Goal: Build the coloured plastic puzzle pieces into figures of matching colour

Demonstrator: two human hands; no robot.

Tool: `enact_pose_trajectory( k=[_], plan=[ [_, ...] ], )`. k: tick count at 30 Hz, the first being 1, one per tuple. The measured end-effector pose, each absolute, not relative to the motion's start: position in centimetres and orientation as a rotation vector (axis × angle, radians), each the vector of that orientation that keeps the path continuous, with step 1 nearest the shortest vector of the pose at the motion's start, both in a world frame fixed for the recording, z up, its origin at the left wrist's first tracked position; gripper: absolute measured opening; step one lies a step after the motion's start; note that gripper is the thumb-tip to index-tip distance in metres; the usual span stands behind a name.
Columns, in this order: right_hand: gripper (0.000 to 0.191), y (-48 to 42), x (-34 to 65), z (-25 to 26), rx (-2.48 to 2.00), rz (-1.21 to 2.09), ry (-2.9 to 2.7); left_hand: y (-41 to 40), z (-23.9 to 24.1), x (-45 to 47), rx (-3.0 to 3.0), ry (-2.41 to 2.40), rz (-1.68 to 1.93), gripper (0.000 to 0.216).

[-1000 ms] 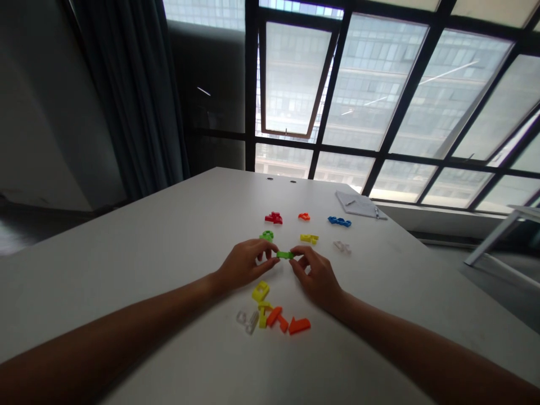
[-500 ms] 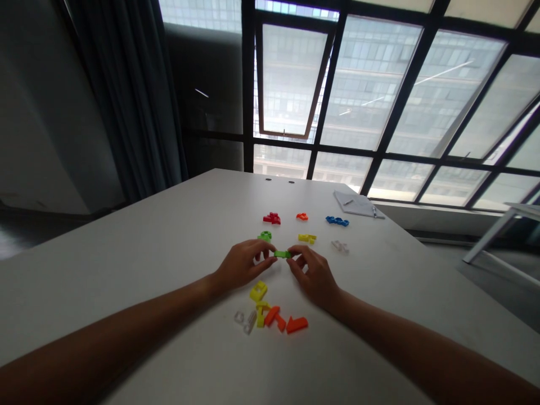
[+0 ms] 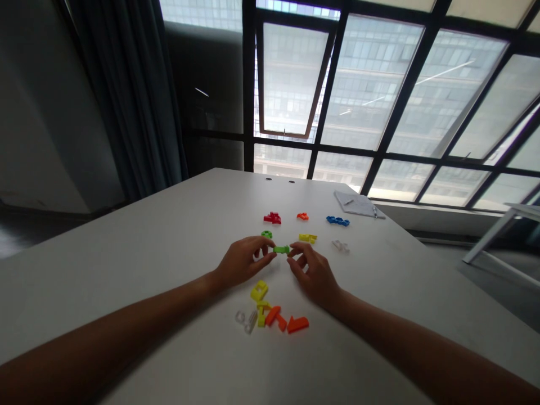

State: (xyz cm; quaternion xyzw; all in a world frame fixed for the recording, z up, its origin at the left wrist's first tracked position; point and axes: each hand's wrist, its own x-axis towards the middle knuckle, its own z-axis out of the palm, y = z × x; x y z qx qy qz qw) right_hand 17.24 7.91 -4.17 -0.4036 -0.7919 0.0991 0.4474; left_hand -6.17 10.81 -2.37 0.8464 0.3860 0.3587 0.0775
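Both my hands meet over the middle of a white table (image 3: 160, 242). A small green plastic piece (image 3: 281, 249) is pinched between them, my left hand (image 3: 244, 261) gripping its left end and my right hand (image 3: 311, 273) its right end, fingers curled. Just beyond the left fingers lies another green piece (image 3: 266, 234). A yellow piece (image 3: 307, 238) lies beyond the right fingers.
Near me lie a yellow block (image 3: 259, 291), clear pieces (image 3: 247, 320) and orange pieces (image 3: 291, 323). Farther off are red (image 3: 273, 217), orange (image 3: 302, 216), blue (image 3: 337, 221) and clear (image 3: 340, 245) pieces, and a notepad (image 3: 358, 205). Large windows stand behind the table.
Both hands have shifted the green piece slightly away from me, towards the other green piece. The view has barely moved.
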Motion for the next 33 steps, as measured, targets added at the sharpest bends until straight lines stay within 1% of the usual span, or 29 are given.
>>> enact_pose_trajectory(
  k=[3,5,8,11,13,16,19,21,24,26,29,33],
  plan=[
    [0.033,7.9,17.2,-4.2,-1.04,0.275,-1.965,11.8,-2.0,-6.9,2.499,1.382,1.07,0.03],
    [0.03,7.9,17.2,-4.3,-1.051,0.264,-1.992,12.7,-2.1,-7.6,2.501,1.478,0.93,0.028],
    [0.02,7.8,17.2,-4.4,-1.042,0.215,-2.051,13.9,-2.6,-8.2,2.492,1.54,0.73,0.023],
    [0.014,7.7,17.1,-4.4,-1.017,0.197,-2.115,14.4,-3.1,-8.3,2.438,1.636,0.721,0.026],
    [0.014,7.6,17.1,-4.3,-0.99,0.201,-2.144,14.5,-3.3,-8.1,2.413,1.691,0.734,0.03],
    [0.015,7.5,17.1,-4.2,-0.949,0.186,-2.168,14.3,-3.4,-8.0,2.426,1.706,0.756,0.028],
    [0.018,7.5,17.2,-4.1,-0.883,0.181,-2.231,14.0,-3.3,-8.0,2.46,1.643,0.807,0.023],
    [0.024,7.4,17.3,-3.9,-0.799,0.185,-2.307,13.7,-2.9,-8.1,2.478,1.515,0.817,0.023],
    [0.038,7.2,17.3,-3.3,-0.632,0.176,-2.467,13.2,-1.7,-8.4,2.473,1.16,0.652,0.027],
    [0.043,7.1,17.2,-2.9,-0.546,0.158,-2.576,12.8,-0.8,-8.6,2.453,0.991,0.533,0.031],
    [0.038,6.9,17.1,-2.5,-0.514,0.157,-2.643,12.3,-0.1,-8.6,2.449,0.925,0.508,0.034],
    [0.028,7.2,17.2,-2.9,-0.579,0.246,-2.551,11.9,-0.4,-8.2,2.463,0.888,0.51,0.034]
  ],
)
